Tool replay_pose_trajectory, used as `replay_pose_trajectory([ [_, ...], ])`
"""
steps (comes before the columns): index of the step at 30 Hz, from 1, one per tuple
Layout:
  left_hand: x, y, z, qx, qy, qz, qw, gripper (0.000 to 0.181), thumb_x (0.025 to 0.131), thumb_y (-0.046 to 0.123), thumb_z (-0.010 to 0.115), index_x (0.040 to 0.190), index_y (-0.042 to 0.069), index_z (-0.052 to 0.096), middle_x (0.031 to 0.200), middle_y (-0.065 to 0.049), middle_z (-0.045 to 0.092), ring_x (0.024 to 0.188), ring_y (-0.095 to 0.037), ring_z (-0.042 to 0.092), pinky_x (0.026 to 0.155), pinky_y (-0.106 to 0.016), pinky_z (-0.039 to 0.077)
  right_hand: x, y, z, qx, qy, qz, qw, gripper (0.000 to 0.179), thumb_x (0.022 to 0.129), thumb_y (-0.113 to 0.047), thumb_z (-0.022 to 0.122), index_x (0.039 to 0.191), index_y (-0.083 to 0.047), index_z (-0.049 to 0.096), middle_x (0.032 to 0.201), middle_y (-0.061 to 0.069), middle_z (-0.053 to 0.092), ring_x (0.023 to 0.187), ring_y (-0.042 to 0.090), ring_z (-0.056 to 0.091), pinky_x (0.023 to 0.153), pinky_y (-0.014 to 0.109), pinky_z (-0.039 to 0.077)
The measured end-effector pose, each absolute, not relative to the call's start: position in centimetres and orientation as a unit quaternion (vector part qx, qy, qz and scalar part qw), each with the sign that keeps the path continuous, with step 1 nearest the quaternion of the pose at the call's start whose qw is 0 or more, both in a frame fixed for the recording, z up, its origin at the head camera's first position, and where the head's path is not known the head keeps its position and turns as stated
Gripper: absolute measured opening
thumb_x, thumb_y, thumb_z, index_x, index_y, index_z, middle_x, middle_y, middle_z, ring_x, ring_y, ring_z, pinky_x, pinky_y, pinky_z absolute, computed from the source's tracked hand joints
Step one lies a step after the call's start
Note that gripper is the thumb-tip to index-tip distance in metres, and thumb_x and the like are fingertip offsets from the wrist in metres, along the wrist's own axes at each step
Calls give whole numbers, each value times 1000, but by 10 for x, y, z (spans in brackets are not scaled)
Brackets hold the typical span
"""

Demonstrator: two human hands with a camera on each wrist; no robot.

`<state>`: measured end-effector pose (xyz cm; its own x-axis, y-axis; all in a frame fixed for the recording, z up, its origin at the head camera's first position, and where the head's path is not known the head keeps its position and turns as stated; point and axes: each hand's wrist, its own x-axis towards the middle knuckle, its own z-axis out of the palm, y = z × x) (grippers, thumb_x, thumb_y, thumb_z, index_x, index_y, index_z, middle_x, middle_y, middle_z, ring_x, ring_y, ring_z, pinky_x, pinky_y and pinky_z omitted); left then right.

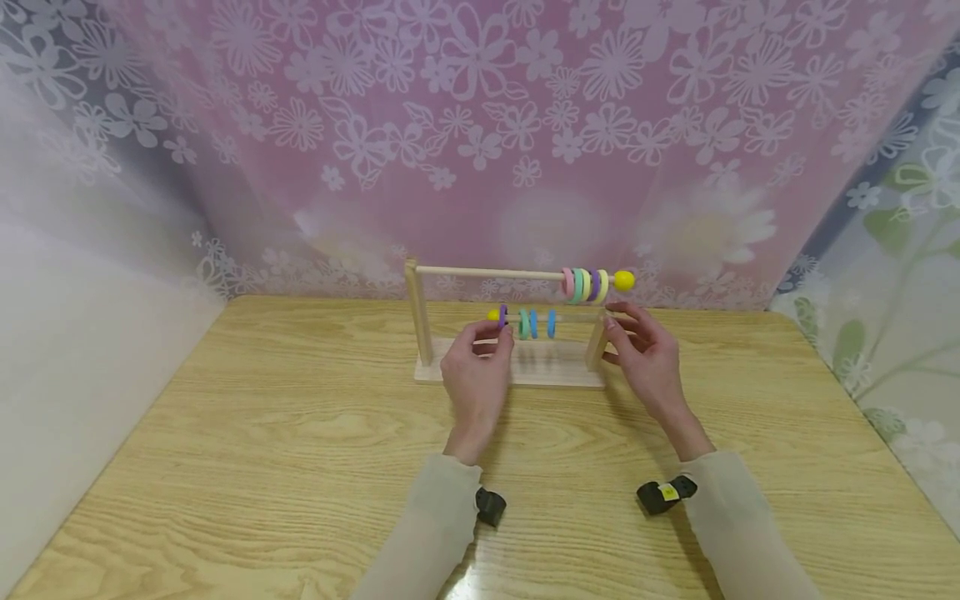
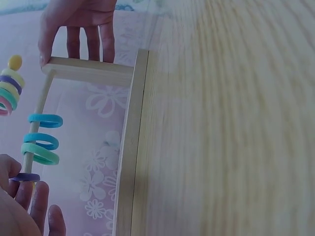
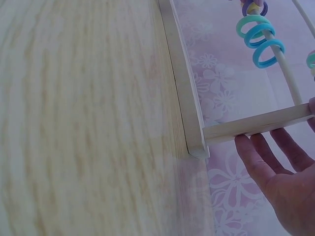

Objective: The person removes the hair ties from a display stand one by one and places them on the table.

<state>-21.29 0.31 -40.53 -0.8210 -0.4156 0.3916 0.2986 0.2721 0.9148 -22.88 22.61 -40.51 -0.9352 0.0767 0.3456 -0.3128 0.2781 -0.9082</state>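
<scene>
In the middle of the frame, my left hand is pinching a purple ring between thumb and fingers, at the left end of the lower rod, just beside a yellow ball. I think I am pinching its edge so the hole can be free for the rod; I cannot tell if the ring is all the way on. To its right, a mint ring and two blue rings are hanging around that rod. Right of the middle, my right hand is holding the short wooden post with thumb and fingers, likely to stop wobbling, because the lower rod is sticking out from it. Higher up, the upper rod is sticking out from the tall wooden post, and five rings are sitting close together near the upper ball, which is probably stopping them slipping off. The wooden base is holding up both posts.
</scene>
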Motion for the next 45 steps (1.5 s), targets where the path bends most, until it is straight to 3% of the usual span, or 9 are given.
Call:
replay_pose_trajectory([
  [3, -213, 2, -405, 40, -741, -601, 297, 13, 90, 20, 77, 97, 10, 77, 93, -4, 79, 73, -25, 74, 64, -29, 60, -229, 227, -404, 79, -779, 602, 158, 40, 105, -26, 59, 139, -6, 59, 120, -3, 65, 106, 16, 71, 75, 25, 62],
  [10, -214, 0, -407, 46, -732, -611, 299, 12, 89, 19, 78, 96, 10, 76, 91, -4, 79, 72, -26, 74, 62, -29, 59, -230, 228, -402, 83, -780, 605, 136, 43, 105, -28, 58, 141, -5, 56, 129, 18, 62, 109, 18, 69, 76, 26, 62],
  [14, -215, -2, -407, 55, -732, -611, 297, 15, 89, 20, 78, 97, 8, 77, 90, -3, 79, 73, -27, 75, 62, -28, 59, -231, 228, -402, 81, -784, 601, 132, 45, 105, -30, 57, 143, -6, 55, 132, 23, 60, 110, 21, 68, 77, 26, 62],
  [27, -215, -10, -411, 59, -730, -614, 295, 11, 89, 20, 78, 96, 12, 77, 90, -4, 78, 73, -25, 74, 65, -27, 60, -229, 228, -404, 67, -785, 602, 129, 44, 105, -30, 58, 142, -8, 56, 129, 13, 61, 111, 23, 68, 77, 30, 62],
  [38, -210, -25, -411, 51, -736, -608, 293, 12, 90, 21, 78, 97, 12, 78, 94, -4, 79, 73, -23, 74, 65, -27, 60, -228, 228, -404, 76, -780, 607, 133, 43, 104, -28, 60, 142, -7, 57, 124, 8, 63, 107, 18, 69, 77, 29, 62],
  [45, -209, -39, -412, 25, -745, -608, 273, 12, 92, 19, 76, 100, 10, 77, 94, -7, 79, 76, -25, 74, 68, -23, 60, -229, 228, -402, 76, -782, 604, 137, 44, 105, -28, 59, 143, -5, 55, 128, 14, 62, 108, 19, 69, 76, 28, 62],
])
